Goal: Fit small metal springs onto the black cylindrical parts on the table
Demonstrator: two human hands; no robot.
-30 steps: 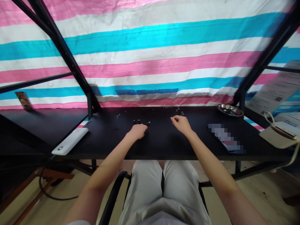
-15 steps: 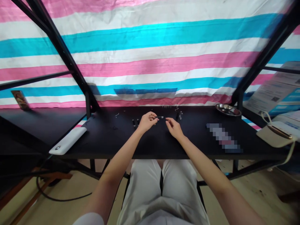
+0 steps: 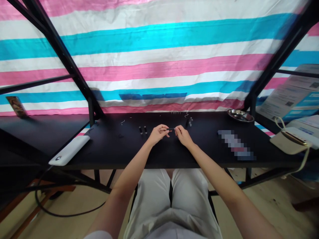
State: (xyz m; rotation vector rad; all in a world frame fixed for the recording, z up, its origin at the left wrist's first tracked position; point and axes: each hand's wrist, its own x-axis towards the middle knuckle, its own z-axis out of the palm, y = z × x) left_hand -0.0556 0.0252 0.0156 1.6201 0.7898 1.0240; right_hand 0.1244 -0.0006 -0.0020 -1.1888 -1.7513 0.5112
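My left hand (image 3: 158, 133) and my right hand (image 3: 182, 135) meet over the middle of the black table (image 3: 139, 149). Between their fingertips they pinch a small thin black rod-like part (image 3: 170, 128), one hand at each end. Two short black cylinders (image 3: 143, 130) stand just left of my left hand. More tiny dark parts (image 3: 189, 122) lie beyond my right hand, with a row of small bits (image 3: 176, 113) at the far edge.
A white flat device (image 3: 68, 150) lies at the table's left front corner. A steel dish (image 3: 240, 116) sits at the far right, a blurred-out object (image 3: 235, 149) nearer. A beige pouch with a cord (image 3: 290, 142) rests on the right. Striped tarp hangs behind.
My left hand lifted the black part from the table and carried it rightward. My right hand came in to meet it, and both now pinch it.
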